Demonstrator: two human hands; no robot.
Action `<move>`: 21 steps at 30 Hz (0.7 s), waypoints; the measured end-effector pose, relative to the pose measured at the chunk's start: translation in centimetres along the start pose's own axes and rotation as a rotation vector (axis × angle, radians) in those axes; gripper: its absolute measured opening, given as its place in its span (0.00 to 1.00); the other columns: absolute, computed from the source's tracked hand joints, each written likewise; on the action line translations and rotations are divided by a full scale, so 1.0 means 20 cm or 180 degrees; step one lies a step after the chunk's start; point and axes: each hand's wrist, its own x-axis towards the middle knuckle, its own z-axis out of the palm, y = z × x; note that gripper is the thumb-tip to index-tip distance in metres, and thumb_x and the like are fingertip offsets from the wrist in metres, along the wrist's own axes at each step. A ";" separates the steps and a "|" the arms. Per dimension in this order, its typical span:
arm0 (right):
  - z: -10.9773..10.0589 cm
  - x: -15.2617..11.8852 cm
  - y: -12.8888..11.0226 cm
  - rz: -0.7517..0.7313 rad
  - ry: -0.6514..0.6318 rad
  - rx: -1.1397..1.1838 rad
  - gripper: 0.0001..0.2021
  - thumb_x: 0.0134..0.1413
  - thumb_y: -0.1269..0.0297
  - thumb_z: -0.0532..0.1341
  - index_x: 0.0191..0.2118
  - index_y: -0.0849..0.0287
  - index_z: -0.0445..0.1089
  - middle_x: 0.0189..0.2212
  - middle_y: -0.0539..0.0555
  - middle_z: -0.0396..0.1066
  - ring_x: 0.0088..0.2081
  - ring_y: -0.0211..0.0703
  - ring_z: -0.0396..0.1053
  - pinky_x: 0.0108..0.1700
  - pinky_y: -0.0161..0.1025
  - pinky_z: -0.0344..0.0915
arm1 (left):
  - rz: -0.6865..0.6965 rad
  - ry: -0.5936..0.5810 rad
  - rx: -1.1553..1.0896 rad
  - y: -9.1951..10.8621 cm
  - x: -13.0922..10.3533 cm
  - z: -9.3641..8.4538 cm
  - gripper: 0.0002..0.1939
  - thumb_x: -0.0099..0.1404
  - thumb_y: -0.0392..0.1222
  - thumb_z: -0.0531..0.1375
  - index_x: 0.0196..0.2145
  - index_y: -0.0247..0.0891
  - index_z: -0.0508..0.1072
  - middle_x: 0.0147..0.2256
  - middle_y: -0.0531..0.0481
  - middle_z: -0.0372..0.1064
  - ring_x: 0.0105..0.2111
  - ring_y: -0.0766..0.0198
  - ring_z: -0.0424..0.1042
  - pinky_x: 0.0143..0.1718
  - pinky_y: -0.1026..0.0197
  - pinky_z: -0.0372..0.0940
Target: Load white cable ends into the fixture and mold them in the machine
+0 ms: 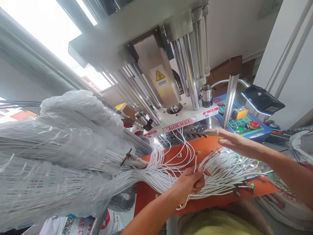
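Left hand (189,182) pinches one white wire (195,163) from the loose bundle (225,173) on the orange mat (215,143) | right hand (232,140) flat, fingers extended near the press (186,122) | wires look light, limp; best gripped behind the tip.

Orange work mat (151,195), white wires (220,176) spread across it

Both forearms are bare up to the picture's edge, with no sleeves, watch or bracelet showing. The left hand (189,182) wears no glove and no ring that can be made out. The right hand (230,140) has a pale finger cot or tape wrap over one fingertip. At the bottom edge a yellow garment (215,223) covers the person's body
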 end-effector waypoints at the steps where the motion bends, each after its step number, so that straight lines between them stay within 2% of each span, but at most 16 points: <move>1: -0.01 -0.01 0.04 0.0296 0.0041 0.0375 0.26 0.65 0.47 0.45 0.63 0.50 0.56 0.57 0.59 0.63 0.59 0.54 0.58 0.55 0.50 0.61 | -0.0027 -0.0008 0.0035 0.00 0.00 0.00 0.24 0.63 0.62 0.57 0.39 0.35 0.68 0.17 0.62 0.48 0.14 0.76 0.39 0.15 0.67 0.35; 3: 0.03 -0.04 0.09 0.0667 -0.0126 0.0991 0.28 0.64 0.45 0.43 0.62 0.53 0.58 0.55 0.61 0.65 0.54 0.54 0.65 0.46 0.47 0.68 | -0.0036 0.0001 0.0063 -0.01 0.01 0.00 0.25 0.63 0.63 0.56 0.39 0.35 0.68 0.17 0.62 0.49 0.14 0.76 0.38 0.15 0.67 0.36; 5: 0.10 -0.05 0.11 0.0665 -0.0250 0.1209 0.27 0.64 0.45 0.45 0.59 0.56 0.63 0.52 0.61 0.67 0.46 0.50 0.69 0.39 0.42 0.69 | -0.0033 0.0019 0.0070 -0.01 0.02 0.01 0.25 0.63 0.63 0.56 0.39 0.34 0.68 0.18 0.61 0.51 0.13 0.76 0.41 0.14 0.68 0.38; 9: 0.22 -0.04 0.02 0.0133 -0.0119 0.0282 0.19 0.66 0.52 0.48 0.44 0.59 0.69 0.38 0.56 0.71 0.36 0.42 0.68 0.40 0.39 0.64 | -0.0248 -0.0164 0.0218 0.04 0.07 0.02 0.28 0.60 0.63 0.59 0.42 0.33 0.69 0.23 0.54 0.63 0.17 0.73 0.59 0.18 0.67 0.54; 12: 0.23 -0.03 -0.07 -0.0032 -0.0401 -0.0226 0.14 0.66 0.58 0.47 0.42 0.58 0.67 0.32 0.53 0.70 0.30 0.39 0.66 0.34 0.37 0.62 | -0.0309 -0.0406 0.0170 0.10 0.12 0.02 0.28 0.56 0.61 0.64 0.42 0.32 0.70 0.26 0.50 0.67 0.22 0.66 0.67 0.23 0.62 0.62; 14: 0.19 -0.02 -0.07 0.0053 -0.0417 -0.0140 0.14 0.65 0.59 0.48 0.49 0.57 0.64 0.35 0.54 0.71 0.30 0.38 0.66 0.33 0.36 0.62 | -0.0212 -0.0360 0.0019 0.12 0.16 0.02 0.26 0.55 0.58 0.65 0.40 0.32 0.70 0.25 0.52 0.65 0.21 0.68 0.66 0.22 0.65 0.59; 17: 0.11 0.02 0.04 0.0155 -0.0087 -0.0019 0.19 0.65 0.59 0.48 0.58 0.55 0.57 0.46 0.56 0.69 0.40 0.41 0.69 0.40 0.37 0.65 | 0.0012 0.0088 -0.0137 0.11 0.21 0.01 0.25 0.56 0.58 0.65 0.39 0.34 0.70 0.23 0.57 0.58 0.15 0.78 0.51 0.16 0.69 0.42; 19: 0.08 0.08 0.17 0.0322 0.0209 -0.0656 0.19 0.64 0.64 0.47 0.59 0.57 0.56 0.49 0.59 0.67 0.46 0.44 0.67 0.45 0.38 0.64 | 0.0216 0.0476 -0.0075 0.08 0.24 -0.01 0.25 0.56 0.59 0.64 0.39 0.33 0.70 0.22 0.59 0.57 0.14 0.80 0.44 0.17 0.68 0.35; 21: 0.07 0.15 0.31 0.0565 0.0264 -0.1588 0.17 0.60 0.70 0.50 0.54 0.61 0.61 0.47 0.62 0.68 0.47 0.48 0.66 0.46 0.42 0.62 | 0.0391 0.0810 -0.0016 0.05 0.27 -0.03 0.27 0.54 0.60 0.65 0.39 0.32 0.70 0.20 0.59 0.58 0.14 0.79 0.45 0.17 0.68 0.36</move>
